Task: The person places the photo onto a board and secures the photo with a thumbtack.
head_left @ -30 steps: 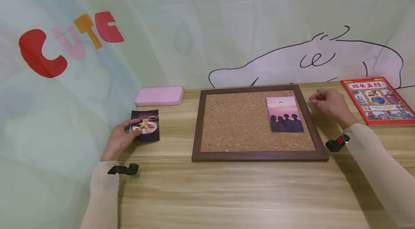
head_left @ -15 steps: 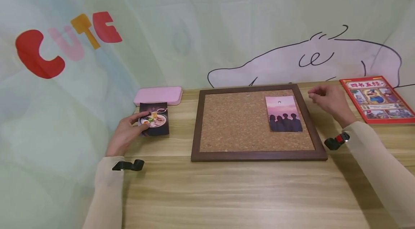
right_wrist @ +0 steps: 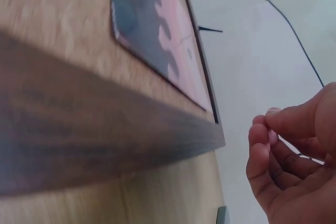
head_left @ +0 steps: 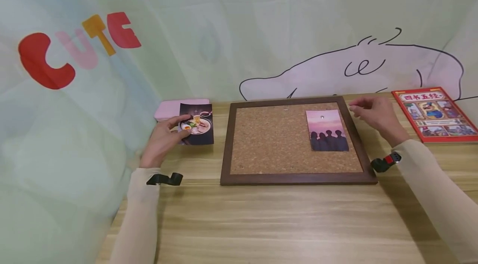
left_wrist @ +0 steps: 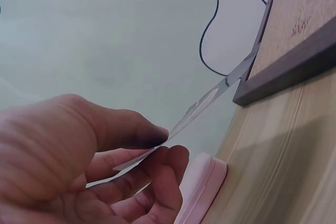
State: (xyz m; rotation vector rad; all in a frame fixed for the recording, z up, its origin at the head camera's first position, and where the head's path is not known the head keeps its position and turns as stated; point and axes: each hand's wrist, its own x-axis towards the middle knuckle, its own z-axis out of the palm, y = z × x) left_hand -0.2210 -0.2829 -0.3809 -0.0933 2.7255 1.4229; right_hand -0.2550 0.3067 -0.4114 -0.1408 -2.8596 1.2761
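My left hand (head_left: 164, 141) pinches a photo (head_left: 198, 135) of a noodle bowl between thumb and fingers. The photo is raised left of the cork board (head_left: 276, 143) and overlaps a pink case in the head view; the left wrist view shows the photo (left_wrist: 202, 103) edge-on. Just beyond the board's right side, my right hand (head_left: 377, 116) has its thumb and fingertips brought together. In the right wrist view I cannot tell whether something small sits between its fingertips (right_wrist: 257, 135). A sunset photo (head_left: 326, 133) with silhouettes is pinned on the board by a silver pushpin (head_left: 322, 117).
The pink case (head_left: 168, 110) lies at the table's back left. A red illustrated book (head_left: 433, 114) lies at the right. The board's dark wooden frame (head_left: 298, 179) borders it, with a printed curtain (head_left: 298, 27) behind. A grey object (right_wrist: 223, 215) shows beyond the board's corner.
My left hand has carried the noodle photo right and farther back, from left of the pink case's front to over its right part. My right hand has shifted slightly left toward the board.
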